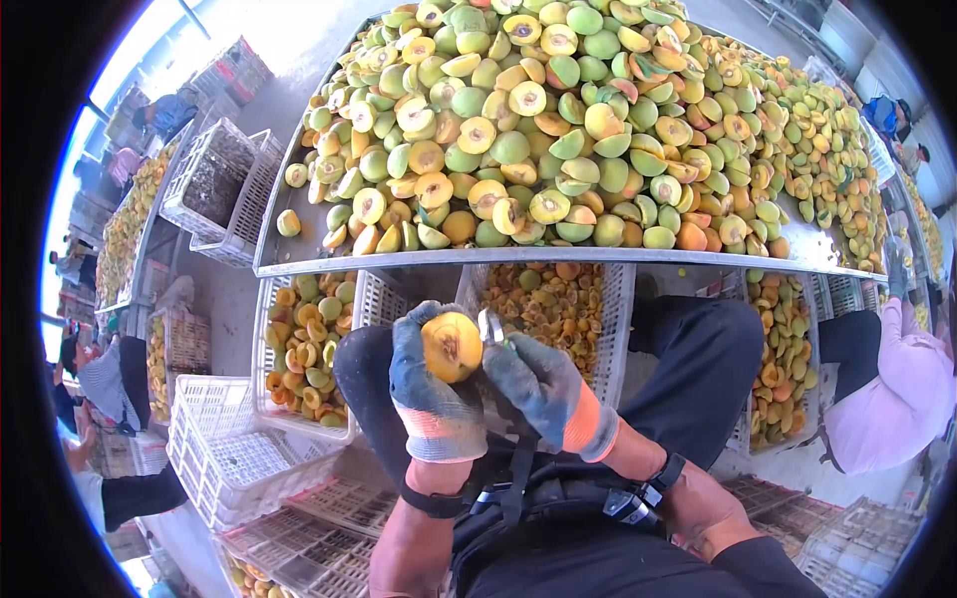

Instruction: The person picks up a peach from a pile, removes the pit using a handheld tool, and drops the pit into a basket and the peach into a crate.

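Observation:
My gloved left hand (434,384) holds a yellow peach half (453,347) with its cut face and dark, ragged pit hollow turned up toward me. Closed around a small tool with a curved metal blade (488,327), my gloved right hand (543,384) is just to the right of it. The blade tip is right by the fruit's edge; the tool's handle is mostly hidden in the glove. Both hands are above my lap, in front of a metal-edged table (558,261) heaped with halved peaches (478,135), some cut side up.
Below the table edge, a crate of peach halves (311,339) is at left, a crate of small brownish-orange pieces (558,304) between my knees, and another filled crate (783,349) at right. A white crate (234,453) lies left of me. A person in pink (892,399) sits at right.

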Demonstrator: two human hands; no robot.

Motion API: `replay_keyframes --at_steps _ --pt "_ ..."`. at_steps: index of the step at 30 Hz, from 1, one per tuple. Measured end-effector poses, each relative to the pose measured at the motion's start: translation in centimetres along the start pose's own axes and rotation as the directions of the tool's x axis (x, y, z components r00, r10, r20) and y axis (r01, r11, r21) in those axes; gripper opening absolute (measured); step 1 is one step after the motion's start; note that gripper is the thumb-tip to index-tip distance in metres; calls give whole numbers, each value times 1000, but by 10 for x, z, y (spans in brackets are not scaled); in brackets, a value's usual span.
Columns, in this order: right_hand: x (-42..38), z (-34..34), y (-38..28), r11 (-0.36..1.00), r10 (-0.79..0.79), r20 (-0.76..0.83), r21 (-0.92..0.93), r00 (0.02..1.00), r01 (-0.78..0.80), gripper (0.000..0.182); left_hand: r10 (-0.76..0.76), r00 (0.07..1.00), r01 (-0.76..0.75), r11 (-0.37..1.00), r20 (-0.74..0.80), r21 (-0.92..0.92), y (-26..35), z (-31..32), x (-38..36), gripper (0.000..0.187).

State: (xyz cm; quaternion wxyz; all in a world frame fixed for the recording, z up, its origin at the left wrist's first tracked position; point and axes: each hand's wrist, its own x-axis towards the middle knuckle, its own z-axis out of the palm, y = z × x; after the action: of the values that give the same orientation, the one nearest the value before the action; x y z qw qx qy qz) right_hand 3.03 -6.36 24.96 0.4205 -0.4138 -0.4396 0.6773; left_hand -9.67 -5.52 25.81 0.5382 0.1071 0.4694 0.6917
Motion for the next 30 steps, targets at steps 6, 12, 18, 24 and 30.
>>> replay_keyframes --at_steps 6,12,18,24,30 --pt "8 -33 0 960 -17 -61 -279 998 -1 32 -204 877 295 943 434 -154 2 -24 6 61" --pt "-3 -42 16 554 -537 81 -716 840 424 26 -336 921 374 906 199 -199 -11 -24 8 42" --pt "-13 -23 33 626 -410 120 -684 904 375 17 -195 956 224 968 218 -117 -23 -31 6 36" --pt "-6 -12 47 515 -477 131 -760 869 397 25 -171 923 261 937 346 -232 -18 -21 -3 46" --pt "-10 -9 44 578 -381 154 -730 912 365 32 -82 960 114 988 269 -106 -24 -11 -11 46"
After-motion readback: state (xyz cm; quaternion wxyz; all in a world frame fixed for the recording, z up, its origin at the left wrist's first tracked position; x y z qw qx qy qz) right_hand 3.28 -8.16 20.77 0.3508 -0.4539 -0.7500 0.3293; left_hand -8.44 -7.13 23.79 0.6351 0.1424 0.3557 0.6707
